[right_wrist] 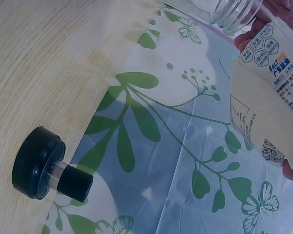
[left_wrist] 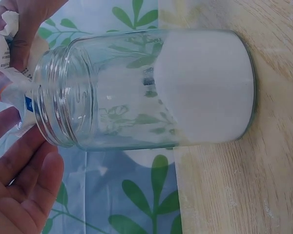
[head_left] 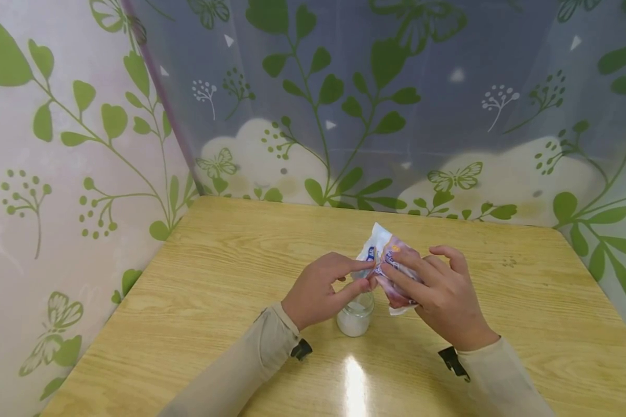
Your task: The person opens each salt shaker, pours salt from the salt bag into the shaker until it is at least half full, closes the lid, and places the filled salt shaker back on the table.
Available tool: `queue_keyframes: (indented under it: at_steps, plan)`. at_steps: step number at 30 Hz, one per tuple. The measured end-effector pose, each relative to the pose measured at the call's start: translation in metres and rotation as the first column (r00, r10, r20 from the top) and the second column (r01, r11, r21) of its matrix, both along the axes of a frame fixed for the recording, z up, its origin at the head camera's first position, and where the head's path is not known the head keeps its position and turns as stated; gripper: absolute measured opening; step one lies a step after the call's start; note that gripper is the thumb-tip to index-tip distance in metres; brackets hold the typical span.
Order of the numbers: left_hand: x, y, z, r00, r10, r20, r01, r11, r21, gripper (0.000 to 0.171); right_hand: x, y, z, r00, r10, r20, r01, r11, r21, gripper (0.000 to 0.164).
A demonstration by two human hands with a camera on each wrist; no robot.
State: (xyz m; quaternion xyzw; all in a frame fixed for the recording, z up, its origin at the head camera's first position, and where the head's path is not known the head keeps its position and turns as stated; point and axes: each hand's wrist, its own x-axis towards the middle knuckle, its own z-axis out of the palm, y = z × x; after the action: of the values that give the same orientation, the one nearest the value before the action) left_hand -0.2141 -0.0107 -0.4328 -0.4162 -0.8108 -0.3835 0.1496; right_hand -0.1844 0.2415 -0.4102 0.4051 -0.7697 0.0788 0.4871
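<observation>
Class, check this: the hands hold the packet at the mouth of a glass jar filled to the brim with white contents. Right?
Not quite: the white contents fill only the lower part of the glass jar, as the left wrist view shows.

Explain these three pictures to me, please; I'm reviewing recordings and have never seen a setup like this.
There is no machine here: a person works with two bare hands. The widest picture comes from a camera on the head, looking forward and down. The other two come from cameras on the wrists, so they look turned sideways.

The right hand holds a printed packet, and the left hand pinches its edge, by the mouth of a glass jar. The jar stands on a wooden table, partly filled with something white. The right wrist view also shows a black stopper-like piece on the table.
</observation>
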Motion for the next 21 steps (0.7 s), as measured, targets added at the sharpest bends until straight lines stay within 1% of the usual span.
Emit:
queue_keyframes:
  at_steps: [5, 11, 15, 21]
  plan:
    - [-0.0003, -0.0007, -0.0007, 1.0, -0.002, -0.002, 0.002, 1.0, 0.001, 0.036, 0.0001, -0.0002, -0.0003, 1.0, 0.002, 0.007, -0.002, 1.0, 0.0, 0.034]
    - [-0.0009, -0.0011, -0.0017, 0.999, -0.024, -0.023, 0.025, 0.999, 0.026, 0.033, -0.0001, -0.0013, -0.0009, 1.0, 0.005, 0.018, -0.005, 1.0, -0.004, 0.034]
    - [-0.0014, -0.0005, -0.0029, 0.999, -0.038, -0.021, 0.039, 0.998, 0.038, 0.031, 0.0001, -0.0019, -0.0014, 1.0, 0.005, 0.023, -0.005, 1.0, -0.006, 0.034]
    - [-0.0017, 0.0002, -0.0027, 0.999, -0.046, -0.016, 0.047, 0.997, 0.064, 0.03, 0.0003, -0.0025, -0.0004, 1.0, -0.003, -0.002, 0.003, 1.0, -0.018, 0.034]
